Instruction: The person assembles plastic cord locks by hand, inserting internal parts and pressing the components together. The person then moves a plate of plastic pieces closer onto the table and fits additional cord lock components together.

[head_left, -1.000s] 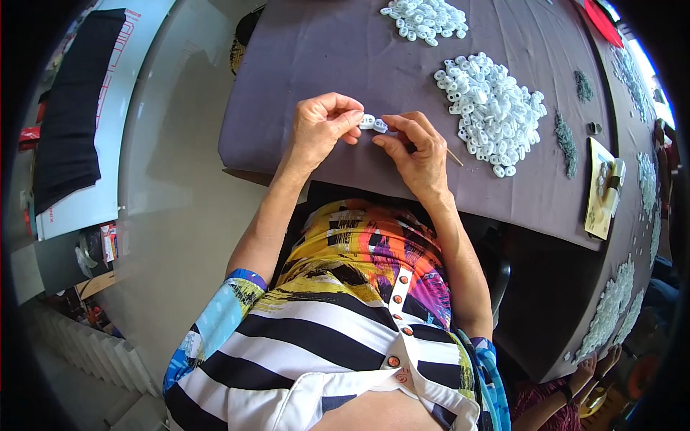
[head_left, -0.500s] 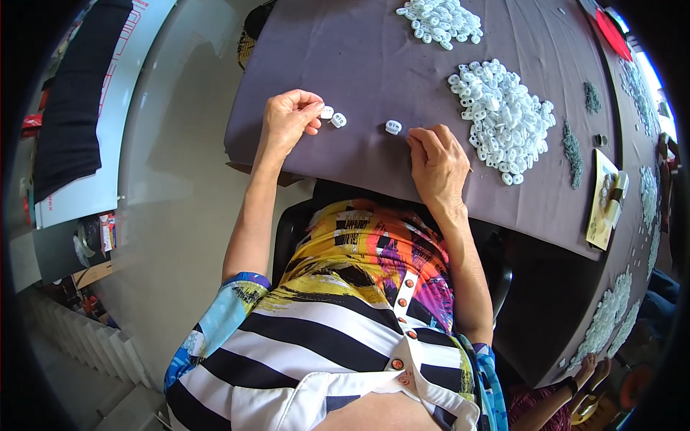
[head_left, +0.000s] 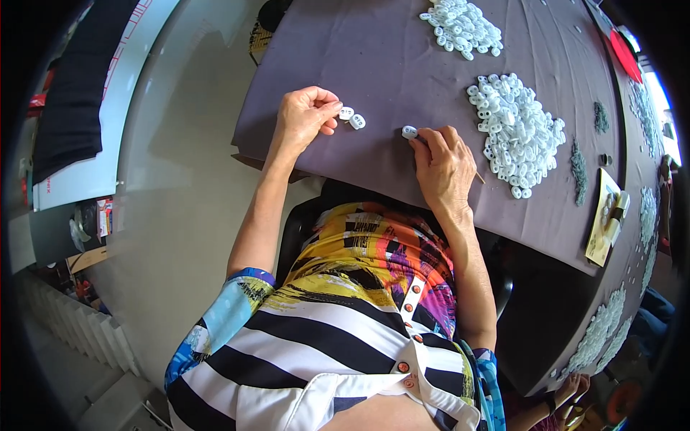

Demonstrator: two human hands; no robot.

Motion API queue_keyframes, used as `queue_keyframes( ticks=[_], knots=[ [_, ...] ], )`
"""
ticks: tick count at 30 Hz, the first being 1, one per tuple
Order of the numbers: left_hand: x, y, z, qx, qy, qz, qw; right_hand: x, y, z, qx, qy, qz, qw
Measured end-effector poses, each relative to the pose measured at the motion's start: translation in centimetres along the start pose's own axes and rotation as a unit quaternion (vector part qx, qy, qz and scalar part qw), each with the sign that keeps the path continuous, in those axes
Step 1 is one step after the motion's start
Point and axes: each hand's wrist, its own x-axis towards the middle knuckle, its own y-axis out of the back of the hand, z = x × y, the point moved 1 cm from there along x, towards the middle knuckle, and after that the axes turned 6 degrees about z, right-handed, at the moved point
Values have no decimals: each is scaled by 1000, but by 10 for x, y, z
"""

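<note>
My left hand (head_left: 305,123) is closed in a pinch. At its fingertips is a small white plastic piece (head_left: 346,113) with dark holes, and a second white piece (head_left: 358,122) sits right against that one. My right hand (head_left: 444,164) is curled closed over the table with a thin brown stick (head_left: 480,177) poking out behind it. Just past its fingertips lies another white piece (head_left: 409,132); whether the stick's hidden end touches it, I cannot tell. A large heap of similar white pieces (head_left: 519,136) lies to the right of this hand.
Another white heap (head_left: 463,27) lies farther back on the grey tablecloth (head_left: 345,57). Dark green clusters (head_left: 579,172), a yellowish card (head_left: 602,215) and a red round object (head_left: 625,56) are along the right. Another person's hands (head_left: 571,389) work by pale pieces (head_left: 602,330).
My right fingertips have come closer to the single white piece, and more of the stick shows. The left hand keeps its pinch. The whole view has shifted slightly.
</note>
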Motion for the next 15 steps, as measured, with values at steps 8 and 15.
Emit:
queue_keyframes(
  ticks=[8,15],
  knots=[
    [-15,-8,6,7,-57,-19,998,7,-12,-10,-20,49,3,999],
    [-21,-16,3,162,-199,-12,966,10,-26,-19,73,78,-17,994]
  ],
)
